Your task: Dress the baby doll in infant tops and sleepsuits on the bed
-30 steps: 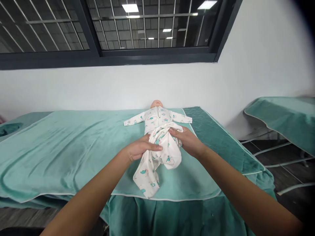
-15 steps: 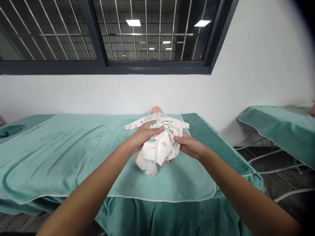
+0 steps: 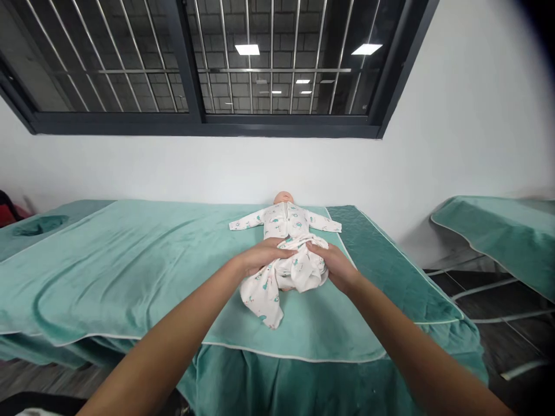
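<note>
A baby doll [image 3: 284,197] lies on its back with its head toward the wall, dressed in a white patterned baby top [image 3: 284,218] with both sleeves spread. White baby pants [image 3: 264,294] with a green print are bunched over the doll's lower body, one leg trailing toward the front left. My left hand [image 3: 269,254] grips the gathered cloth from the left, thumb on top. On the other side my right hand [image 3: 336,263] pinches the bunched edge. The doll's legs are mostly hidden under the cloth.
A green sheet [image 3: 130,266] covers the massage bed, with a face hole [image 3: 41,225] at the left. Behind it stand a white wall [image 3: 195,167] and a barred window [image 3: 277,69]. Another green-covered bed [image 3: 503,231] stands at the right, its metal legs over dark floor.
Both hands have lowered the bunched pants from in front of the doll's chest toward its lower body, uncovering the top. The view has shifted slightly left.
</note>
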Available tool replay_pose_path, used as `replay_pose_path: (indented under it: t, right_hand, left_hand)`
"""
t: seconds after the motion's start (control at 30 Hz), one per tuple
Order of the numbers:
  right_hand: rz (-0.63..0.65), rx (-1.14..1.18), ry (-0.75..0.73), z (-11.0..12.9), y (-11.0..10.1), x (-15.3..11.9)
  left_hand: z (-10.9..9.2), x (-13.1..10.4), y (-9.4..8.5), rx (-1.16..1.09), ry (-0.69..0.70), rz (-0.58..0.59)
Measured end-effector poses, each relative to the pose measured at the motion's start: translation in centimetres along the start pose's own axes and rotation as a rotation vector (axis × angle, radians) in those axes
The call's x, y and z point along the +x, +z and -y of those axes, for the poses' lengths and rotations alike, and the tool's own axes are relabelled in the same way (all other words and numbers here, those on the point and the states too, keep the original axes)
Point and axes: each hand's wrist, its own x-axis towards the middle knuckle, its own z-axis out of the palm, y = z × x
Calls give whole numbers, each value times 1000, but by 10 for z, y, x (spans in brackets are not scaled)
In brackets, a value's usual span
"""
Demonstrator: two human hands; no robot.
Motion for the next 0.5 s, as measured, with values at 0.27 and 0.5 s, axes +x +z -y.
replay_pose_path:
  t: [0.27, 0.5]
  right_hand:
    - [-313, -350, 97, -86, -14, -26]
    - [-349, -519, 18, -94, -20, -24]
  left_hand:
    - [34, 34, 31, 763, -170, -146]
    - [39, 38, 49, 825, -235, -106]
